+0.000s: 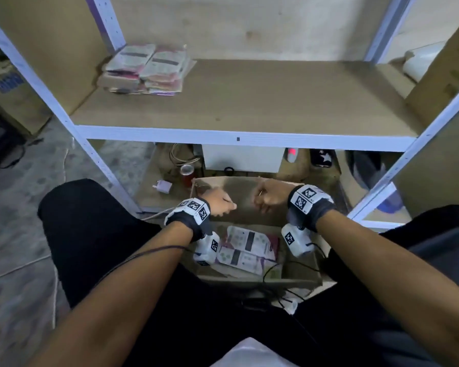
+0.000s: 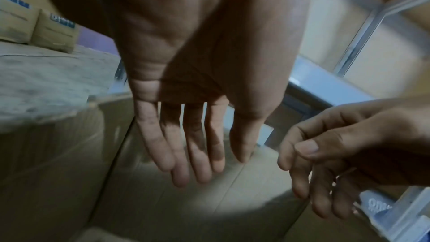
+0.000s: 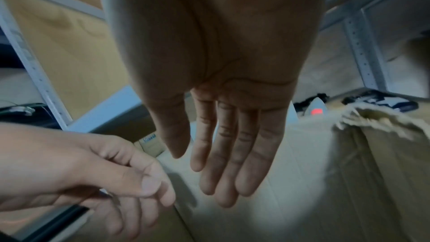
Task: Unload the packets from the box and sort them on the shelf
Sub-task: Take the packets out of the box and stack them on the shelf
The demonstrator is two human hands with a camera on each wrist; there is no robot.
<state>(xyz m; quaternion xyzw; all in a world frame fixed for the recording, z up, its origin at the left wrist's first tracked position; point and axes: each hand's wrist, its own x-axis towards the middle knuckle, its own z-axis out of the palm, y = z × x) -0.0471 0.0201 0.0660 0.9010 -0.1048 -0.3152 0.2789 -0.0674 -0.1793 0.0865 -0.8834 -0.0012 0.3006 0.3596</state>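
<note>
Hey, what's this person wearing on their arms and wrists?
The forearms are bare, no sleeves. The left hand and right hand are bare too. Each wrist carries a dark band topped with white blocks printed with black-and-white square markers, plus a white camera pod underneath. Thin black cables trail from them.

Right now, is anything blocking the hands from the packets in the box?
Nothing visible does. The box is open, and the packets lie uncovered at its bottom. The left hand and right hand hover empty above them near the far flap. Only the wrist cameras' cables trail over the near edge.
</note>
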